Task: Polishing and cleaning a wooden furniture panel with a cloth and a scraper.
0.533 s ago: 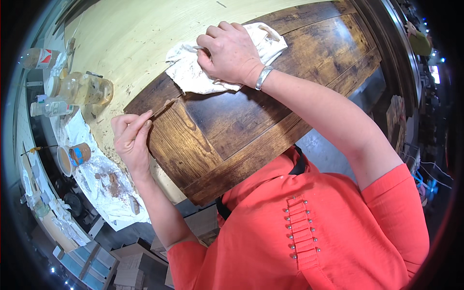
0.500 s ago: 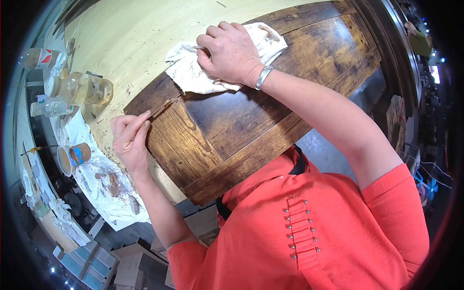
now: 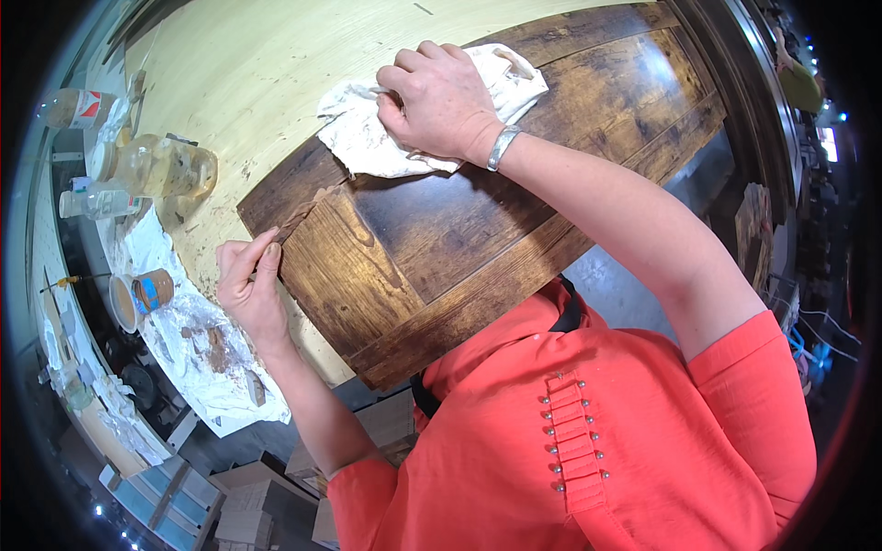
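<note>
A dark brown wooden panel (image 3: 459, 248) with framed, recessed sections lies tilted across the pale table, its near edge against my red shirt. My right hand (image 3: 439, 101), with a silver bracelet at the wrist, is closed on a crumpled white cloth (image 3: 367, 138) resting on the panel's far side. At the panel's left end my left hand (image 3: 250, 280) pinches a thin brown strip (image 3: 301, 219) between thumb and fingers. The strip looks twisted, with a wider far tip that lies over the panel near its corner; I cannot make out its exact kind.
Left on the table (image 3: 248, 55) stand a large jar of cloudy liquid (image 3: 175, 167), a clear bottle (image 3: 101, 202) and a bottle with a red label (image 3: 78, 110). A cup with a blue band (image 3: 142, 298) sits by a stained white sheet (image 3: 207, 354). Cardboard boxes (image 3: 253, 510) are below.
The brown strip shows more plainly now, and my left hand has dropped slightly lower. My right hand and the white cloth have hardly moved.
</note>
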The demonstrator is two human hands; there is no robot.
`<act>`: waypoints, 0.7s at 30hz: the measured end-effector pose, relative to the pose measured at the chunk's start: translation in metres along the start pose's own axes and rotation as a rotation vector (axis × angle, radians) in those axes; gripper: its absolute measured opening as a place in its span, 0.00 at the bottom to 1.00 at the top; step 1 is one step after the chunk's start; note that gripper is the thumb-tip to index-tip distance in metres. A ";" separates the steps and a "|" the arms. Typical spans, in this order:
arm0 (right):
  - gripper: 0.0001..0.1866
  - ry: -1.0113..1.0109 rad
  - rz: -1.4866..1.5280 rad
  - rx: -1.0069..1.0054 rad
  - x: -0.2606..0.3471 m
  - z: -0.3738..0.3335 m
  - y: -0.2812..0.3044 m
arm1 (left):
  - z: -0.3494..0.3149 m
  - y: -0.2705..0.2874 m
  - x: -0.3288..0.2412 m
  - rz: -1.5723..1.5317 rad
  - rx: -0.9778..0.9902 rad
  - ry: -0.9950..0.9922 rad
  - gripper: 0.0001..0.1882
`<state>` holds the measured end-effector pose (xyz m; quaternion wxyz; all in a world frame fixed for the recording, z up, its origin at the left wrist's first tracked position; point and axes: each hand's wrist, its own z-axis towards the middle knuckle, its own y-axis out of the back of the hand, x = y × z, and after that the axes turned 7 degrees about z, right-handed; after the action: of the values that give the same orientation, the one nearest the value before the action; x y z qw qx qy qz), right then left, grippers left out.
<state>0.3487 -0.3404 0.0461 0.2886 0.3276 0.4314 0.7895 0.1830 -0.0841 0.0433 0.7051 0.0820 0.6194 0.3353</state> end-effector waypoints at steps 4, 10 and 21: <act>0.11 0.011 -0.001 -0.031 0.000 -0.001 0.000 | -0.002 -0.001 0.005 0.011 -0.019 -0.006 0.11; 0.11 0.016 0.002 -0.036 -0.001 -0.002 -0.001 | -0.005 0.002 0.006 -0.008 -0.041 0.011 0.10; 0.11 0.014 0.005 -0.045 -0.001 -0.001 -0.001 | 0.001 0.009 0.000 -0.003 -0.036 0.013 0.09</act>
<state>0.3489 -0.3414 0.0439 0.2909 0.3165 0.4149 0.8019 0.1810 -0.0772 0.0484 0.7030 0.0661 0.6179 0.3459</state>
